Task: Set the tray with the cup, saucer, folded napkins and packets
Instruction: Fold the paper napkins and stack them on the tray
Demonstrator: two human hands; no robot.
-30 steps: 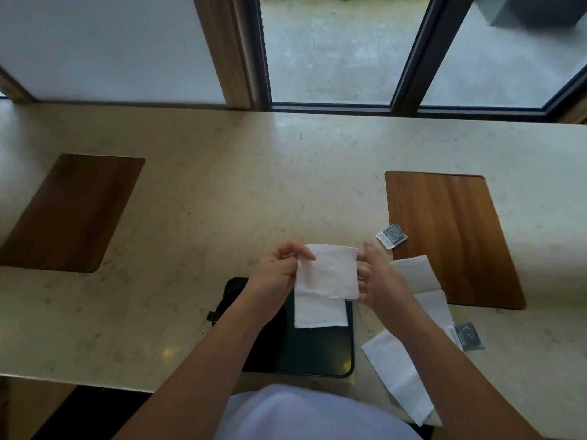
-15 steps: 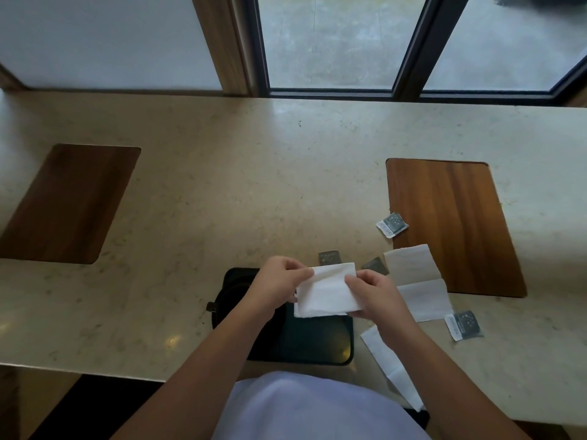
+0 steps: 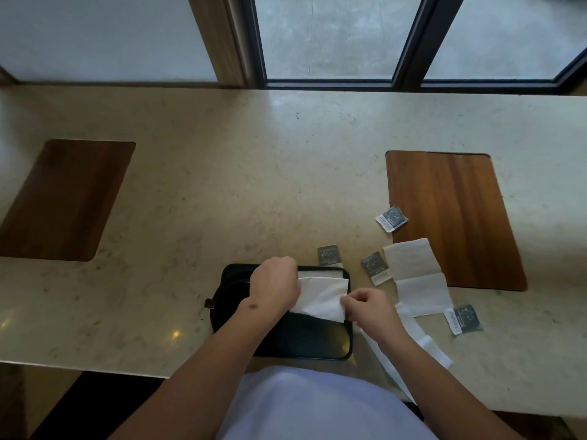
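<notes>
Walnut-toned wooden inlay [image 3: 63,198] sits flush in the bench [image 3: 222,173] toward its left edge. Centred at the near edge stands the black tray [image 3: 314,341], with a dark round item at its left end, possibly the saucer; identification is not certain, and no cup is visible. Over the tray, the left hand [image 3: 274,285] grips the left side of the white napkin [image 3: 320,296], fingers curled around the paper. The right hand [image 3: 368,308] pinches the napkin's near right corner between thumb and fingertips. The napkin is held over the tray's far half, partly folded. Judgement: the paper is light, soft and limp; it will sag unless held at two edges, and a crease is best set by pressing along the fold, not by pulling. Right of the tray, four grey packets [image 3: 374,268] lie loose on the bench, near an unfolded paper strip [image 3: 416,281] that overlaps the second wooden inlay [image 3: 451,217]. The packets are flat and thin; lift each by an edge.
</notes>
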